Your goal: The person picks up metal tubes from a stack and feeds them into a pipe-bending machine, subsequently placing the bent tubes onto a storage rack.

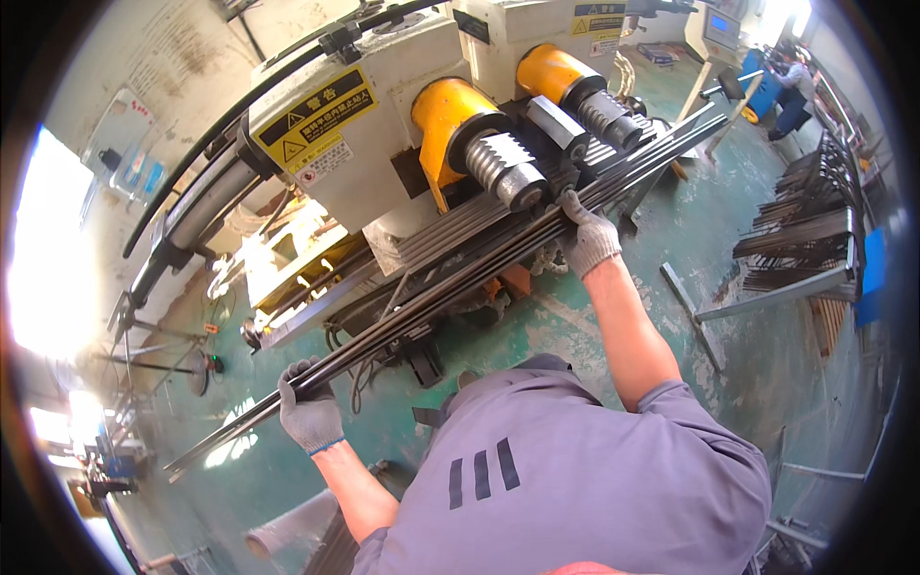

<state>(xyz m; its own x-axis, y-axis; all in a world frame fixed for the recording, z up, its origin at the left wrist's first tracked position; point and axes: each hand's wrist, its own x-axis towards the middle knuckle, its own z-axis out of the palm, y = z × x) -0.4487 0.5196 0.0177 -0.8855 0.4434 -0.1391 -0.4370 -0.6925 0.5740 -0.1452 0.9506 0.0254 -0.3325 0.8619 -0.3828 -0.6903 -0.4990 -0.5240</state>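
Note:
A long bundle of thin dark metal rods (412, 317) runs slantwise in front of me, from the lower left up to the upper right. My gloved left hand (312, 410) is closed around it near its left end. Further up, my right hand (588, 236), also gloved, grips the bundle close to the machine. Just beyond that hand are two ribbed steel rollers (503, 165) on yellow housings (448, 105). More rods (446, 235) lie side by side on the machine behind the bundle. The fingertips of my right hand are partly hidden.
The pale machine body (383, 134) with warning labels fills the upper middle. At right, a rack carries stacked dark rods (800, 216), with a metal floor frame (692, 316) nearer me. A control box (714, 38) and another person (795, 86) are at the far right.

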